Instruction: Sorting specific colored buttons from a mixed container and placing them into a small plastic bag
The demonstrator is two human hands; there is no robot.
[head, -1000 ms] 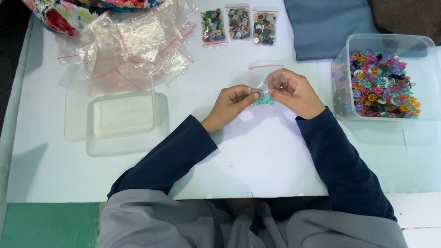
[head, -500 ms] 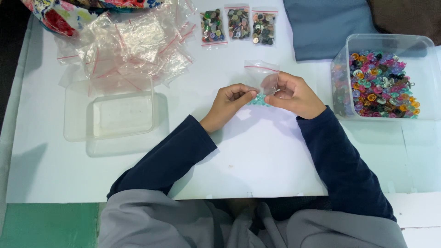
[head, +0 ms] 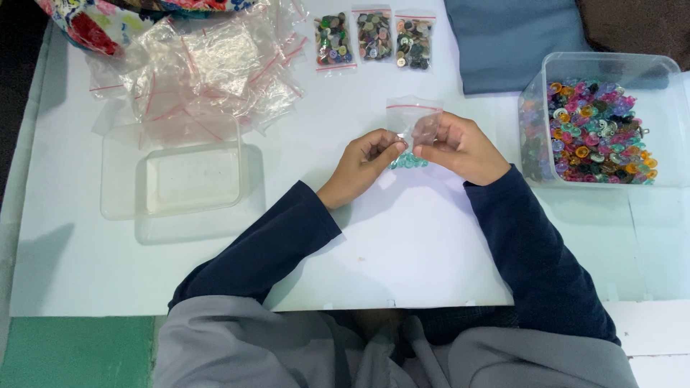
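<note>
Your left hand (head: 363,164) and right hand (head: 460,147) sit close together at mid-table, both pinching a small clear bag (head: 412,118) with teal buttons (head: 408,162) under it. A tub (head: 602,72) of mixed buttons stands to your right, an empty tub (head: 172,179) to your left.

Empty tub (head: 190,179) left of the hands (head: 413,154), button-filled tub (head: 600,122) right, 3 packets (head: 374,39) behind.

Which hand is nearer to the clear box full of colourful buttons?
Right. The right hand is just left of the box of buttons; the left hand is farther left, beyond the small bag.
</note>
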